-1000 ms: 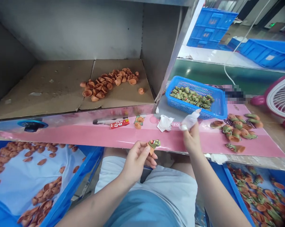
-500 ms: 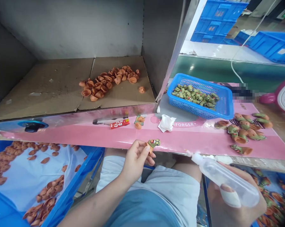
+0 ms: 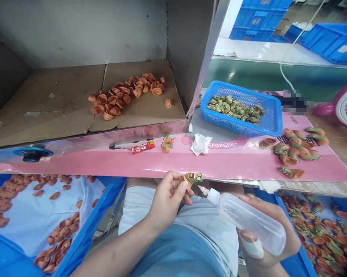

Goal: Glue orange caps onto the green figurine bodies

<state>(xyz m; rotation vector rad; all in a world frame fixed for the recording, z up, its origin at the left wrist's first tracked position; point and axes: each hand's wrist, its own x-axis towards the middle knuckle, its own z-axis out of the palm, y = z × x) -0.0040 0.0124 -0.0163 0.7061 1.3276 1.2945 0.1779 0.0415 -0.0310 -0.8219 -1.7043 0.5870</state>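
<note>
Between the thumb and fingers of my left hand (image 3: 169,198) is a small figurine (image 3: 194,177), a green painted character joined to an orange-brown cup-shaped piece. My right hand (image 3: 273,227) is wrapped round a translucent plastic squeeze bottle (image 3: 249,221) with a white cap and a thin needle tip. That tip points left and sits right by the figurine's lower edge; whether it touches I cannot tell. A white wrap covers part of my right thumb. Above my left hand, on the pink mat (image 3: 127,167), lie a crumpled tissue (image 3: 201,144) and two loose orange pieces (image 3: 166,148).
A blue basket (image 3: 242,129) holds green pieces. Joined figurines (image 3: 297,148) lie at the mat's right. Orange cups (image 3: 115,102) sit on cardboard in a metal booth. Blue bins (image 3: 115,192) flank my lap, holding orange pieces left and joined figurines right. A pink fan (image 3: 346,107) stands far right.
My right hand has brought the squeeze bottle leftward, its tip now beside the figurine. My left hand stays nearly in place, the figurine turned slightly. The camera view has shifted a little.
</note>
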